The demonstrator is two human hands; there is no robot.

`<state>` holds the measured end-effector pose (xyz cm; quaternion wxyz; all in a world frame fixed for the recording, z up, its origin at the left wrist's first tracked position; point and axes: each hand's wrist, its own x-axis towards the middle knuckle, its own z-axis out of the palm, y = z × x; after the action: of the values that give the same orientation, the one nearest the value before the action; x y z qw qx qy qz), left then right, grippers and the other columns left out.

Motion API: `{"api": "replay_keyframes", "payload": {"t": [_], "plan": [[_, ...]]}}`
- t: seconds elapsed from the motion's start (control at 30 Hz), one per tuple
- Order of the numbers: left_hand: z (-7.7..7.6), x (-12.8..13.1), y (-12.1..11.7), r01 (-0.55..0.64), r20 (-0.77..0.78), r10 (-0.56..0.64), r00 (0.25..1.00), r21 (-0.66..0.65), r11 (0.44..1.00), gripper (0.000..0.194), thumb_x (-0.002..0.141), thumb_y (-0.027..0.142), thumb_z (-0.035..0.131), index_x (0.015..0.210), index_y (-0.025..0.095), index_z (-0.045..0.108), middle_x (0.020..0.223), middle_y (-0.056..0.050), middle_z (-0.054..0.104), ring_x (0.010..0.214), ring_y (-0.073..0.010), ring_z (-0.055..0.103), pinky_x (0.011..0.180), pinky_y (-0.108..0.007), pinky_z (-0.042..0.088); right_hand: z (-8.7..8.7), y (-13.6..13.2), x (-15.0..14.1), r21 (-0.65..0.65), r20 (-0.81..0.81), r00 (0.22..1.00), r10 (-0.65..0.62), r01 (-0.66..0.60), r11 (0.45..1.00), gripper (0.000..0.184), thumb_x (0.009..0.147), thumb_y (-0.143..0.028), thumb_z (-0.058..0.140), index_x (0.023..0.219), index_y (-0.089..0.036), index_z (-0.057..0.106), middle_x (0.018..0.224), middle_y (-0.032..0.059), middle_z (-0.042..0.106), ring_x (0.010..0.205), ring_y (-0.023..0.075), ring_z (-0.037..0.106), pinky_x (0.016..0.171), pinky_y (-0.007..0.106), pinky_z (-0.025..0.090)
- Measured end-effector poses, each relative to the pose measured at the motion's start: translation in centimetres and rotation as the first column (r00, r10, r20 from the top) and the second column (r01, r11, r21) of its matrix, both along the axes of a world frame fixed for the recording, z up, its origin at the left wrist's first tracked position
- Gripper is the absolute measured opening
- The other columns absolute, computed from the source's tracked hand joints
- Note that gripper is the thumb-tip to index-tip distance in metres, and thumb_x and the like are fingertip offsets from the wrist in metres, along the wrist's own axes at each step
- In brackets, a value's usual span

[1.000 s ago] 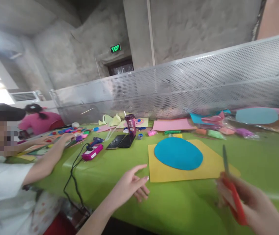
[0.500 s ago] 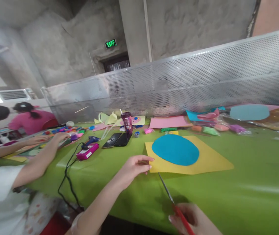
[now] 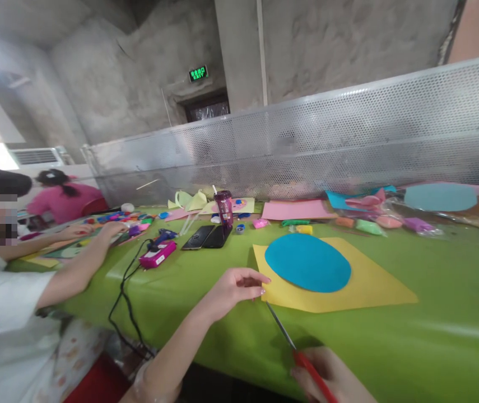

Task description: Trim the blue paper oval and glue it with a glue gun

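My left hand (image 3: 239, 285) pinches the near left corner of a yellow sheet of paper (image 3: 384, 282) between thumb and fingers. On that sheet lies a blue oval paper cutout (image 3: 308, 263). Closed around the red handles of a pair of scissors (image 3: 281, 327) is my right hand (image 3: 327, 369), low in the head view. The blades point up and left, their tip by the near edge of the yellow paper, close to my left fingers. The blades look together; whether the tip touches the paper I cannot tell.
Left of my left hand are a magenta power strip (image 3: 158, 254) with black cords, two phones (image 3: 208, 237) and a purple cup (image 3: 223, 210) with a straw. Behind the sheet lie pink paper (image 3: 298, 210) and bagged clay (image 3: 371, 226). A co-worker's arm (image 3: 75, 271) reaches over the table at left.
The blue oval and yellow sheet lie slightly lower and further right in view, and the sheet looks flatter. The scissors' tip has shifted a little left. Both hands keep their holds.
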<state>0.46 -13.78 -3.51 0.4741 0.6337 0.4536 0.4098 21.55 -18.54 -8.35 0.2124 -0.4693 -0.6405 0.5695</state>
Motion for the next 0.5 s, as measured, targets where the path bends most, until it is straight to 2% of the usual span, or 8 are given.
{"api": "replay_keyframes", "payload": {"t": [0.1, 0.33, 0.5], "plan": [[-0.1, -0.1, 0.0, -0.023, -0.001, 0.023, 1.0, -0.001, 1.0, 0.022, 0.068, 0.026, 0.067, 0.087, 0.017, 0.068, 0.092, -0.006, 0.065, 0.07, -0.0134, 0.056, 0.064, -0.026, 0.045, 0.2, 0.2, -0.3, 0.043, 0.048, 0.998, 0.044, -0.046, 0.998, 0.037, 0.072, -0.043, 0.057, 0.054, -0.017, 0.037, 0.043, -0.0079, 0.03, 0.039, 0.0034, 0.036, 0.036, 0.014, 0.028], [-0.2, -0.3, 0.1, 0.024, 0.051, -0.023, 0.998, -0.03, 0.999, 0.02, 0.066, 0.023, 0.069, 0.085, 0.016, 0.068, 0.078, -0.004, 0.064, 0.067, -0.0118, 0.055, 0.063, -0.024, 0.044, 1.0, 0.0, -0.4, 0.086, 0.078, 0.996, 0.054, -0.061, 0.994, 0.036, 0.074, -0.042, 0.054, 0.054, -0.017, 0.037, 0.044, -0.0078, 0.029, 0.036, 0.0029, 0.032, 0.033, 0.015, 0.024], [-0.1, -0.4, 0.2, 0.028, 0.046, -0.025, 0.999, -0.049, 0.998, 0.021, 0.065, 0.024, 0.069, 0.084, 0.015, 0.069, 0.075, -0.004, 0.064, 0.065, -0.0113, 0.054, 0.062, -0.024, 0.044, 1.9, -0.3, -0.5, 0.108, 0.122, 0.989, 0.079, -0.093, 0.99, 0.031, 0.078, -0.035, 0.047, 0.055, -0.018, 0.034, 0.042, -0.0077, 0.027, 0.034, 0.0032, 0.03, 0.032, 0.016, 0.018]]}}
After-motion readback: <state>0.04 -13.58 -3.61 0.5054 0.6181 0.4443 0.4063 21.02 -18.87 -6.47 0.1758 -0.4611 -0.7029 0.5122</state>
